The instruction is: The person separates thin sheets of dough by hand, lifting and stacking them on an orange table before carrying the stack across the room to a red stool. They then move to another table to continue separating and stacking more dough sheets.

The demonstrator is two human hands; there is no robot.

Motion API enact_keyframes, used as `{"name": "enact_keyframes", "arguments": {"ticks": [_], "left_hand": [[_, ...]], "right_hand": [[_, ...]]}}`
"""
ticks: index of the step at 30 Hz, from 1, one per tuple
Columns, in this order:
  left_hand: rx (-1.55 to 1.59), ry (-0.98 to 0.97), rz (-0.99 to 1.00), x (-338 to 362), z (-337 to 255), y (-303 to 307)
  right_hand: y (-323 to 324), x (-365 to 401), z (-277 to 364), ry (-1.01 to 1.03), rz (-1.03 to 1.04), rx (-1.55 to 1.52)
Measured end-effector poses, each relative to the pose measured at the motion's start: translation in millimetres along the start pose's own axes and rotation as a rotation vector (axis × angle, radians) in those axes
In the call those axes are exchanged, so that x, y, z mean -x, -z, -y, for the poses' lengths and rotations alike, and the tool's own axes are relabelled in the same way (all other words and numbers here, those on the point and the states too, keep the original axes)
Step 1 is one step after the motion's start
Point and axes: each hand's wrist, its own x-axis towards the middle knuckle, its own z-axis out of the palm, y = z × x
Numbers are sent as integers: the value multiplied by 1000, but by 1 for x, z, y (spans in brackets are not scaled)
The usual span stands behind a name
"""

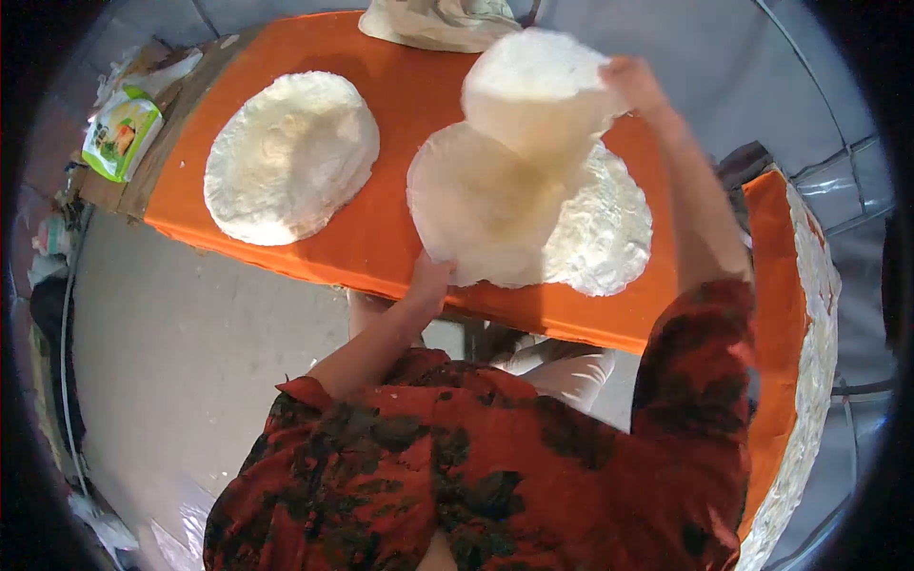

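Observation:
My right hand [633,84] is raised over the far side of the orange-covered table, pinching the edge of a thin, pale flatbread [543,71]. This flatbread hangs in a lobed shape, its lower part sloping toward me. At the table's near edge, my left hand [433,281] has its fingers closed on the lower rim of the pale sheet. Whether both hands hold a single piece I cannot tell. Partly covered underneath lies a round pile of white flatbread [609,228]. Another round flatbread pile [290,157] lies on the left of the table.
The table's orange cover [390,257] spans the space before me. A whitish cloth bag [440,24] sits at its far edge. On a wooden board at left is a green-and-white packet [124,133]. To my right, more flatbread [809,352] lines a second orange surface.

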Motion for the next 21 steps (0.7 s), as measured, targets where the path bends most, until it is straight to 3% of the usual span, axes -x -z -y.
{"name": "enact_keyframes", "arguments": {"ticks": [2,5,7,9,11,14,15,17,18,19,20,21], "left_hand": [[24,1,-3,-1,4,3],[-6,-68,-51,-20,23,11],[-137,-162,-72,-22,34,16],[-172,-79,-99,-7,11,4],[-154,-72,-95,-8,10,3],[-77,-73,-66,-10,21,9],[-56,-24,-74,3,6,3],[-9,5,-110,13,-4,-1],[21,-12,-139,17,-1,1],[52,-26,-174,21,3,4],[44,-14,-138,23,8,11],[37,-2,-103,23,16,18]], "right_hand": [[48,-23,-16,-28,-32,138],[74,-47,-32,-165,-216,-252],[92,-44,-66,-262,-315,-88],[123,-50,-74,-343,-418,105],[169,-53,-55,-403,-487,316],[215,-58,30,-264,-364,301],[199,-64,13,-171,-400,-126],[173,-43,90,-87,-251,75],[149,-25,133,-164,-220,22],[118,-5,151,141,-407,145],[84,21,189,-164,-91,44],[40,50,201,-131,-16,-126]]}}
